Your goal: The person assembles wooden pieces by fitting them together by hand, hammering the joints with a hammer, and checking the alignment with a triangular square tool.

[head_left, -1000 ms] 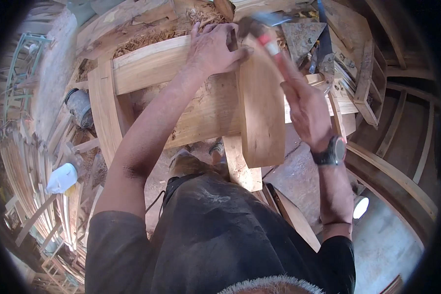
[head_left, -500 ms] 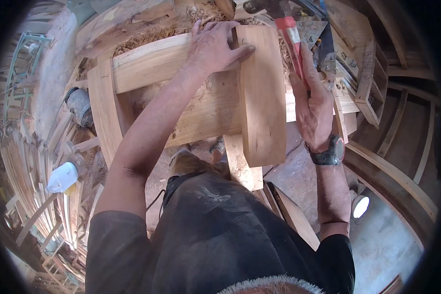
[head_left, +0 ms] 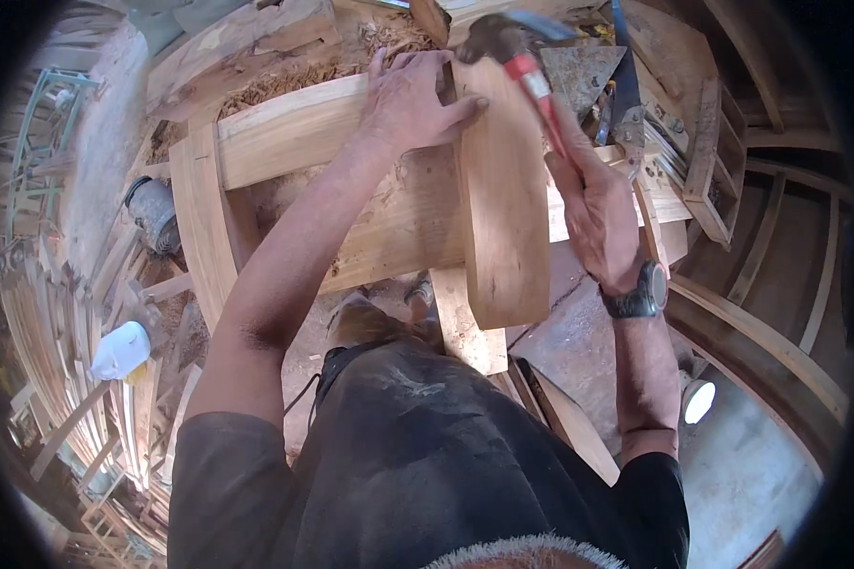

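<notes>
A pale wooden frame lies in front of me, made of a left piece [head_left: 202, 213], a far rail [head_left: 294, 128], a nearer rail [head_left: 399, 232] and a thick wooden block [head_left: 508, 209] at the right. My left hand [head_left: 413, 104] grips the frame where the far rail meets the block, its thumb on the block and its fingers over the far edge. My right hand [head_left: 598, 218], wearing a dark watch, is closed round the handle of a hammer [head_left: 539, 90]. The dark hammer head, blurred by motion, is over the block's far end; whether it touches cannot be seen.
Wood shavings [head_left: 294, 85] lie beyond the frame. A handsaw [head_left: 626, 104] and other tools are right of the hammer. A white jug [head_left: 121, 349] stands by stacked wood strips [head_left: 57, 332] at left. A lit lamp [head_left: 698, 401] is at lower right.
The hammer has swung left, bringing its head over the far end of the block. My right hand has tilted with it, while my left hand stays in nearly the same place.
</notes>
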Motion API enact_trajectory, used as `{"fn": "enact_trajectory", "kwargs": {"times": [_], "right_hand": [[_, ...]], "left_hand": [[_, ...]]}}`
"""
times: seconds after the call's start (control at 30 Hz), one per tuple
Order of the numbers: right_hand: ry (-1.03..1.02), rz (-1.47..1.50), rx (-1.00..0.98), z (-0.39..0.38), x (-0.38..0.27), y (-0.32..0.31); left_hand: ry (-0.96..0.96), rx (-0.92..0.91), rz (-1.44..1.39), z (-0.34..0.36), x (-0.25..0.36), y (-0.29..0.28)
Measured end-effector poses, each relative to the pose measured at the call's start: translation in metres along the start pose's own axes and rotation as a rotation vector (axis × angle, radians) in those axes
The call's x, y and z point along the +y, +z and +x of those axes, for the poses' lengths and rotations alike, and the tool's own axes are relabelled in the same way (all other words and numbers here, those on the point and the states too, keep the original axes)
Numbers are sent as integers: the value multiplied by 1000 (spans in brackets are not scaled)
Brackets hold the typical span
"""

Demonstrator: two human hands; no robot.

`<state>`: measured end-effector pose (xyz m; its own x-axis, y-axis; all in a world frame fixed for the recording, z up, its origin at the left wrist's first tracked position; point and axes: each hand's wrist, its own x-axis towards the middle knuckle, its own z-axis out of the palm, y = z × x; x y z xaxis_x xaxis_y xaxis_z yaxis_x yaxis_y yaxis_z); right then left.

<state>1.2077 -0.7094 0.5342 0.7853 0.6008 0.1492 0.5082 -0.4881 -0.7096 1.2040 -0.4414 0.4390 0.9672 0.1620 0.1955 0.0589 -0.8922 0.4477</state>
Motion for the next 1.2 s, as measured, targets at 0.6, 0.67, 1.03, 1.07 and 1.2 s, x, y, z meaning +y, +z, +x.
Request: {"fn": "enact_trajectory", "kwargs": {"times": [0.6,0.67,1.03,1.07,1.2], "right_hand": [[-12,-109,-58,-1,7,0],[0,-125,-74,0,8,-3],[293,-22,183,-5,28,-46],[395,19,195,-6,26,-49],[409,53,220,-21,33,-39]], "left_hand": [[23,3,-4,5,3,-5],[3,-34,-10,6,3,-6],[-70,-26,-90,5,2,3],[-67,-47,-65,4,2,0],[-50,-62,-77,5,6,-7]]}}
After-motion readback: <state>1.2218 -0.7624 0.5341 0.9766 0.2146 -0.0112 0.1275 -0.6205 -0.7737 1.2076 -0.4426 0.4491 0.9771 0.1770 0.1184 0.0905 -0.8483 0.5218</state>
